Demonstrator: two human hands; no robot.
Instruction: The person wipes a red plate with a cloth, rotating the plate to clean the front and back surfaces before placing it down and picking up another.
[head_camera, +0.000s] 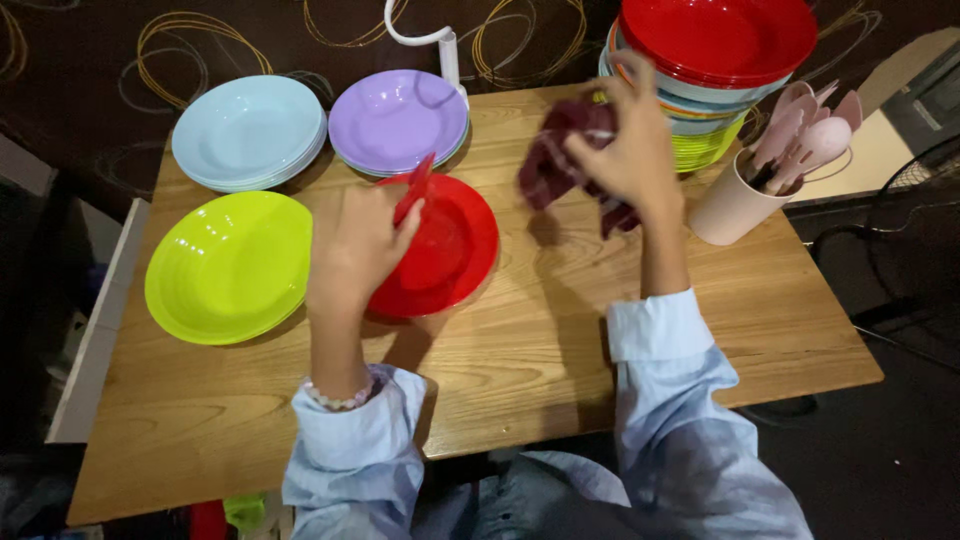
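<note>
My left hand (355, 245) grips the near-left rim of a red plate (450, 250), tilting it slightly over the wooden table (560, 330). Another red plate seems to lie under it, though I cannot tell for sure. My right hand (625, 150) is raised above the table, closed on a crumpled dark red checked cloth (560, 160), to the right of the red plate and apart from it.
A lime green plate (230, 265) lies at the left. Stacks of light blue plates (248, 130) and purple plates (398, 120) sit at the back. A tall stack of coloured plates topped with red (715, 45) and a beige cup of pink utensils (745, 195) stand at the right.
</note>
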